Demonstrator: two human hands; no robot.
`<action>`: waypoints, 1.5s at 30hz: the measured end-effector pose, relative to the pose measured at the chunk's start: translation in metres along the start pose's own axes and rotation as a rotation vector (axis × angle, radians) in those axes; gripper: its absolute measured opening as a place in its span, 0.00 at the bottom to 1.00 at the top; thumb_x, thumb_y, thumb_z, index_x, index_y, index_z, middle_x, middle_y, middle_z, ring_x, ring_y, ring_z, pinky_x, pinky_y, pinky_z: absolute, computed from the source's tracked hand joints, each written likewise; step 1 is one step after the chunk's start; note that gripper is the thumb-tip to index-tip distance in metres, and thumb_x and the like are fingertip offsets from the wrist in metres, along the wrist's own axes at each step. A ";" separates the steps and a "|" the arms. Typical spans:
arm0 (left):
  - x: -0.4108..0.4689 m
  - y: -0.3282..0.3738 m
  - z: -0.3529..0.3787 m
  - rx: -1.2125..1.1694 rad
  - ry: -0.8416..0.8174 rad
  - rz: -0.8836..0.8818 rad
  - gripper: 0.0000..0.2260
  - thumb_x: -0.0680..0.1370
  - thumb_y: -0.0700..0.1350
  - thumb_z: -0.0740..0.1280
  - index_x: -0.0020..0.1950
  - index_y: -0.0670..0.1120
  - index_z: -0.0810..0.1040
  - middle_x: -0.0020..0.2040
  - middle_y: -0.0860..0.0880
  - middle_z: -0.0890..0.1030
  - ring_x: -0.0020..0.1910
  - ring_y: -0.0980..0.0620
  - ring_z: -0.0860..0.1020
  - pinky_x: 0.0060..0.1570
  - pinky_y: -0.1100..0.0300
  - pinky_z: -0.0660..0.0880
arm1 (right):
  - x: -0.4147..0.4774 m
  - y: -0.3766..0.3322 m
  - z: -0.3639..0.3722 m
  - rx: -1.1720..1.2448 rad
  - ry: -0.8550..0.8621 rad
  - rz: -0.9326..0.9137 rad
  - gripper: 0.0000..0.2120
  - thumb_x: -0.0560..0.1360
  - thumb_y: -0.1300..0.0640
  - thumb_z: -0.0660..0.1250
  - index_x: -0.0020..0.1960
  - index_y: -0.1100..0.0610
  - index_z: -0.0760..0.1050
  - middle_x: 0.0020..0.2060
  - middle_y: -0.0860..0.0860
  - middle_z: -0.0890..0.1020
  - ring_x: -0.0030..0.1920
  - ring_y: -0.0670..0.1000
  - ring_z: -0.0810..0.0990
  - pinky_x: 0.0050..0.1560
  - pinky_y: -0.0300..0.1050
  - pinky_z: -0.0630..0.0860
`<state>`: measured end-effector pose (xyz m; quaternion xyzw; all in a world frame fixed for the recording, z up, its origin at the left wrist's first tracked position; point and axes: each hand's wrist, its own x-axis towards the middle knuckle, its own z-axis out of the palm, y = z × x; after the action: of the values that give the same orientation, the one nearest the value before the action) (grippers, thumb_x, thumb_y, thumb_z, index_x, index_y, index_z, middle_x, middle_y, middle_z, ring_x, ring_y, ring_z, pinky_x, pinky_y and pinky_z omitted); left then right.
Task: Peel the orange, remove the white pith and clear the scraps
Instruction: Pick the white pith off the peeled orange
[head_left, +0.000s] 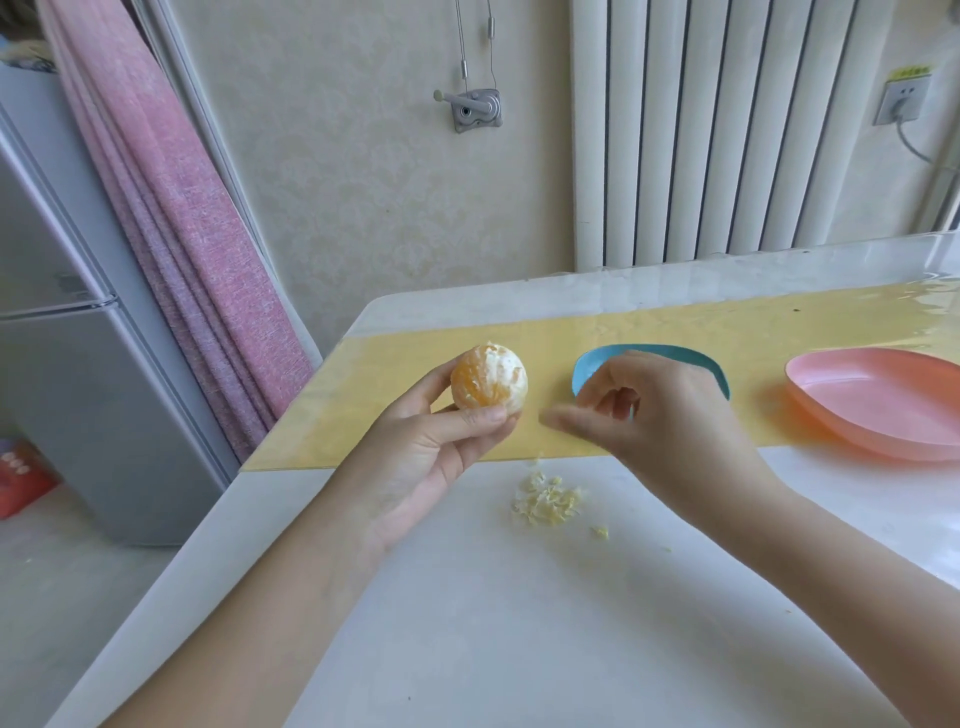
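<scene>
My left hand (436, 441) grips a peeled orange (489, 381) between thumb and fingers, raised above the yellow mat (675, 332). White pith patches still cover parts of the fruit. My right hand (654, 410) hovers just right of the orange with its fingers loosely curled and blurred; whether it pinches a bit of pith I cannot tell. A small heap of pith scraps (545, 499) lies on the white table (467, 597) below both hands.
A blue dish (587, 371) sits on the mat, mostly hidden behind my right hand. A pink dish (878, 400) stands further right. The table's left edge runs diagonally; beyond it are a fridge (78, 364) and pink curtain (197, 223).
</scene>
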<state>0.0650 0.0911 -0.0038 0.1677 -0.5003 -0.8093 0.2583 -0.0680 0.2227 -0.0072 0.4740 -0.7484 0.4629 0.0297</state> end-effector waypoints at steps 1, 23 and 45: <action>0.000 0.000 0.000 -0.020 0.014 -0.017 0.27 0.64 0.29 0.69 0.64 0.38 0.75 0.50 0.41 0.83 0.49 0.45 0.83 0.51 0.58 0.80 | 0.000 0.000 0.000 -0.021 -0.007 0.015 0.13 0.66 0.47 0.76 0.32 0.54 0.77 0.27 0.46 0.77 0.34 0.43 0.75 0.34 0.32 0.69; 0.000 0.007 0.005 -0.277 0.056 -0.114 0.10 0.68 0.37 0.70 0.48 0.36 0.81 0.55 0.37 0.80 0.51 0.34 0.82 0.44 0.54 0.82 | -0.009 -0.003 0.008 -0.117 -0.244 -0.073 0.05 0.72 0.61 0.72 0.46 0.53 0.84 0.39 0.47 0.85 0.43 0.42 0.81 0.44 0.37 0.76; -0.004 0.005 0.005 -0.254 0.026 -0.221 0.21 0.69 0.44 0.70 0.60 0.38 0.77 0.55 0.37 0.82 0.53 0.42 0.83 0.43 0.58 0.82 | -0.007 -0.004 0.001 0.029 0.102 -0.187 0.04 0.67 0.54 0.77 0.36 0.52 0.82 0.30 0.42 0.80 0.39 0.39 0.77 0.40 0.27 0.70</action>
<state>0.0672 0.0954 0.0032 0.1982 -0.3692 -0.8872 0.1931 -0.0605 0.2263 -0.0088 0.5179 -0.6918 0.4924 0.1038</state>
